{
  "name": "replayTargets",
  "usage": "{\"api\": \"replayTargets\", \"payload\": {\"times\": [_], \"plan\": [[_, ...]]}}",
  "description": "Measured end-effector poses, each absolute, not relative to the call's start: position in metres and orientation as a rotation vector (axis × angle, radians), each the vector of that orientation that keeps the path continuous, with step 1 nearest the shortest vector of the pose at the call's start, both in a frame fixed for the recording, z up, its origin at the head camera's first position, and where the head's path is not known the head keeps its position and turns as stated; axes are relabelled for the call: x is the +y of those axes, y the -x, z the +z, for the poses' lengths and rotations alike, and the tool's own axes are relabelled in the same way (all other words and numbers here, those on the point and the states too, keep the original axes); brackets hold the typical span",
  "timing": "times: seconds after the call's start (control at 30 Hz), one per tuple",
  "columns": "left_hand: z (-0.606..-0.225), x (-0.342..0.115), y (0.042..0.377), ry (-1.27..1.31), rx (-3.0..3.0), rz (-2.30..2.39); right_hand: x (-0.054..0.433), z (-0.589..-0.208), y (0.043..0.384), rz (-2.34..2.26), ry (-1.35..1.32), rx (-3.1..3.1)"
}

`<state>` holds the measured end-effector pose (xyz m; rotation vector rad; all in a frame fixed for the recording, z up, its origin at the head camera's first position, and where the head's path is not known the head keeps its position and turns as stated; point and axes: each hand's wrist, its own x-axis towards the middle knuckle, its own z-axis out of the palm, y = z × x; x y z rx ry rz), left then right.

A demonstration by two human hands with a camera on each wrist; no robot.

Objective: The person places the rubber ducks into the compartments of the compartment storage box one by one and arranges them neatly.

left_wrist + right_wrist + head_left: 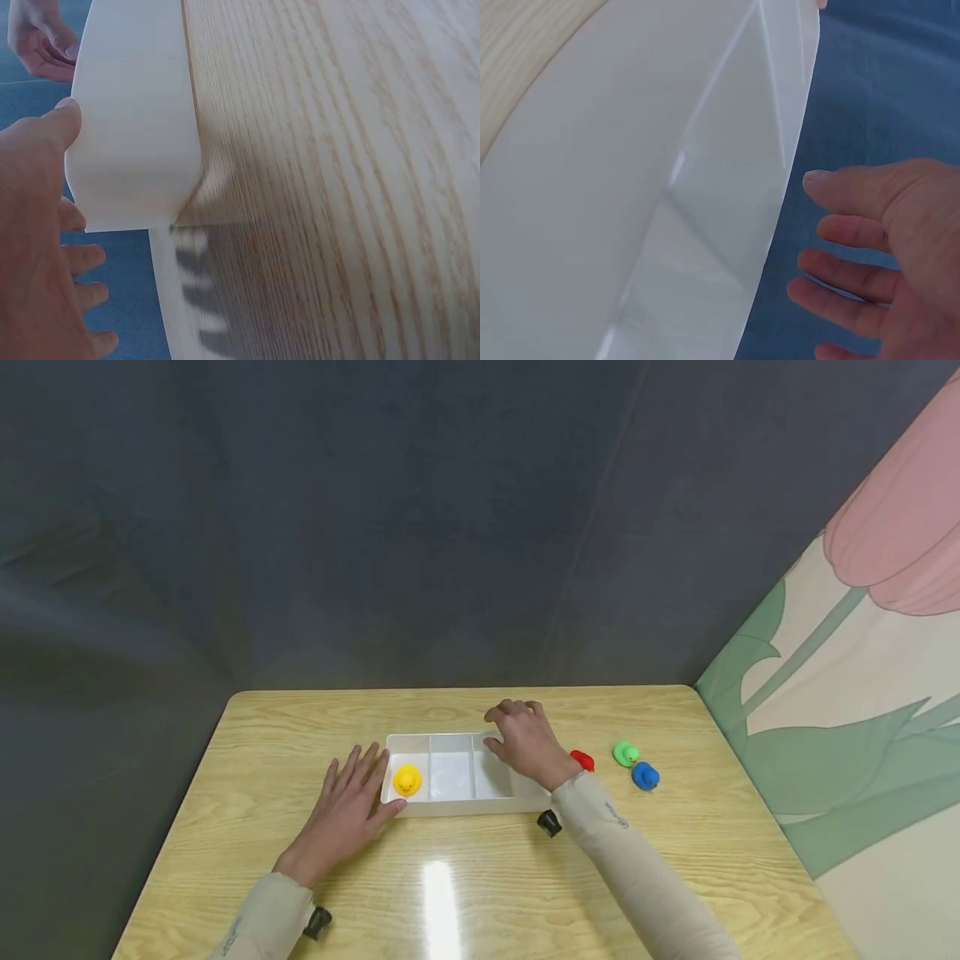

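A white divided tray (450, 807) lies on the table, with a yellow rubber duck (407, 780) in its leftmost compartment. At the tray's left end is my left hand (347, 806), its thumb at the front rim and its fairly straight fingers along the end wall. My right hand (525, 742) hovers over the right part of the tray, fingers loosely bent and nothing held; the right wrist view shows that hand (900, 255) apart from the tray wall. Beside the right wrist sits a red toy (582, 761), partly hidden by it.
A green duck (626, 753) and a blue duck (646, 776) stand close together on the wooden table (480, 893), right of the tray. Dark cloth (450, 527) hangs behind the table's back edge. A flower-patterned cloth (847, 718) borders its right side.
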<state>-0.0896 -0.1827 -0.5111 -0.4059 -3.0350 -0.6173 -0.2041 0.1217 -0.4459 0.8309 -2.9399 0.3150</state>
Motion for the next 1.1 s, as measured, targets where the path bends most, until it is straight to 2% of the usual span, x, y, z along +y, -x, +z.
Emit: {"api": "replayTargets", "payload": {"times": [1.1], "plan": [[-0.511, -0.184, 0.089, 0.402, -3.042, -0.617, 0.232, -0.447, 0.199, 0.478, -0.421, -3.002]]}}
